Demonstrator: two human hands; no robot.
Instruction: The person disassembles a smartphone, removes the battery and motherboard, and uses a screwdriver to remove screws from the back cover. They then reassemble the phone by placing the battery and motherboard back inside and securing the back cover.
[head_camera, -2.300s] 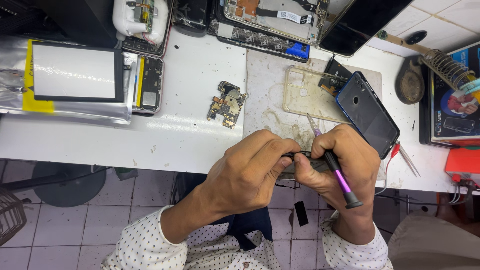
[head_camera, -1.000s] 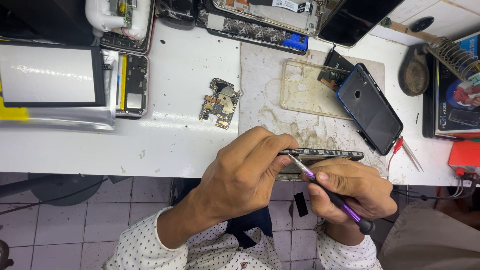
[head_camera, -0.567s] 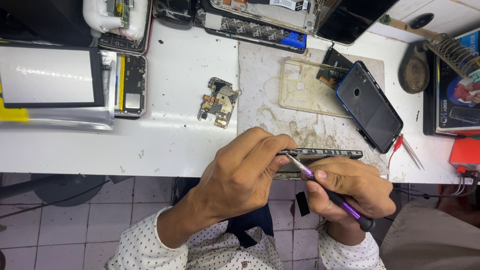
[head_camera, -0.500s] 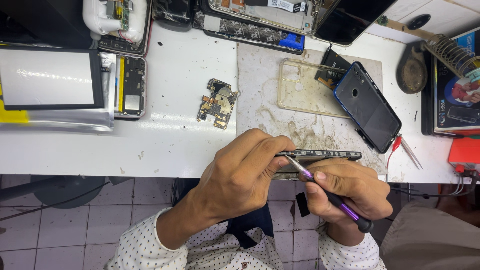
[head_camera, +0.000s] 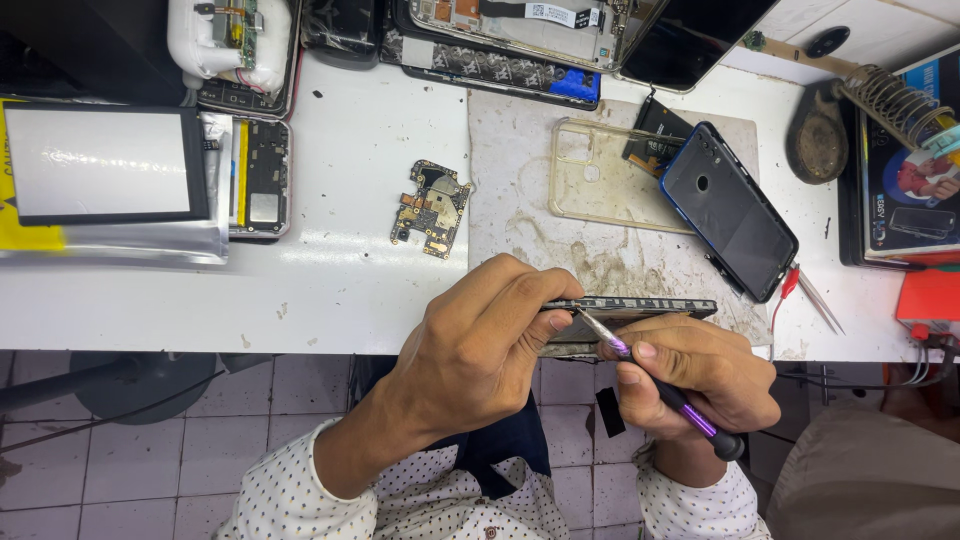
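The left hand (head_camera: 480, 345) is curling knuckles-up, its grip pinching the near edge of the opened phone frame (head_camera: 640, 308) at the table (head_camera: 330, 270) edge. The right hand (head_camera: 700, 375) is wrapping pen-style around a purple-handled screwdriver (head_camera: 665, 390), tip pressing into the frame just beside the left fingertips. Beyond the grip a circuit board (head_camera: 430, 208) is lying, with a clear case (head_camera: 600, 185) and a dark phone (head_camera: 728, 210) farther off.

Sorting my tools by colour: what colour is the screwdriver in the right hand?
Purple shaft with a black end cap, screwdriver, seen in the head view.
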